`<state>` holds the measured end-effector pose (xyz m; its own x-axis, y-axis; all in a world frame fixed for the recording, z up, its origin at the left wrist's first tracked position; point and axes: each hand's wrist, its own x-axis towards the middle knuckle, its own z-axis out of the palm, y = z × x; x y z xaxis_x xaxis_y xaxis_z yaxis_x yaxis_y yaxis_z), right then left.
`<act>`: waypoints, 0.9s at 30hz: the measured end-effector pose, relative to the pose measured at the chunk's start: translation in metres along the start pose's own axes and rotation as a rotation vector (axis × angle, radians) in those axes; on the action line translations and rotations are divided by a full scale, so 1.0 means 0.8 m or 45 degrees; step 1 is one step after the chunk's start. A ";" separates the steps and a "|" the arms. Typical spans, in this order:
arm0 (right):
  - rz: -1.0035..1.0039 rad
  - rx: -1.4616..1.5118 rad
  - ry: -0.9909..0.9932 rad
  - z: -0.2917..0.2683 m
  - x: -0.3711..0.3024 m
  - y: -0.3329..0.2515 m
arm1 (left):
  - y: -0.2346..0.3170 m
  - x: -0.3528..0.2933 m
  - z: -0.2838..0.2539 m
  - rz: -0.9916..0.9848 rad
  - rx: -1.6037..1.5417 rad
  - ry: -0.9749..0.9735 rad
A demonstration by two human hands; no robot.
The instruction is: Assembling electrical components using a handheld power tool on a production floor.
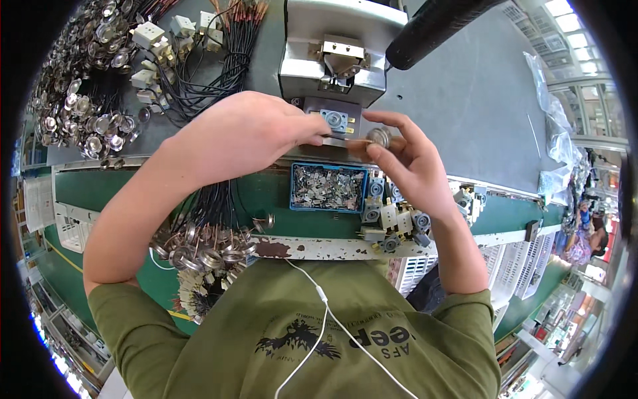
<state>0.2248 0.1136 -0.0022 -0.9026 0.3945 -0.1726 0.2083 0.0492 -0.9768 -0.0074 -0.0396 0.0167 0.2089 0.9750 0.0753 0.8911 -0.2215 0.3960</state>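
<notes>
My right hand (417,166) pinches a round silvery metal cap (379,137) between thumb and fingers. A thin coppery stem runs from the cap toward a dark lead (335,137), which my left hand (269,130) grips at its fingertips. Just beyond the fingers, a square blue-grey switch block (335,120) with brass terminals sits on the metal plate of a bench fixture (342,56). Nearer to me stands a blue tray (292,189) of small metal pieces. My left fingertips are partly hidden behind the hand.
Several metal caps (100,123) heap at the far left, beside black wires (242,46) and white connector blocks (147,34). More capped leads (206,253) hang at the near edge. Switch blocks (389,219) cluster right of the tray. A thick black tube (438,33) slants in overhead.
</notes>
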 end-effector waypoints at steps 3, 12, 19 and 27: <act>0.033 0.183 -0.166 -0.002 0.015 0.013 | -0.002 -0.007 -0.010 -0.003 -0.067 0.021; 0.020 0.405 -0.095 0.016 0.018 0.017 | 0.002 -0.009 -0.017 -0.056 -0.213 0.097; -0.379 0.600 0.403 0.066 0.016 0.015 | -0.006 -0.001 0.039 -0.079 -0.632 0.100; -0.026 0.023 0.099 0.032 0.024 -0.019 | -0.009 -0.010 0.022 0.104 0.221 0.203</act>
<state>0.1948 0.0966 0.0064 -0.8742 0.4640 -0.1431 0.1829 0.0416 -0.9822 -0.0084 -0.0464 -0.0026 0.2292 0.9408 0.2497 0.9325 -0.2858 0.2209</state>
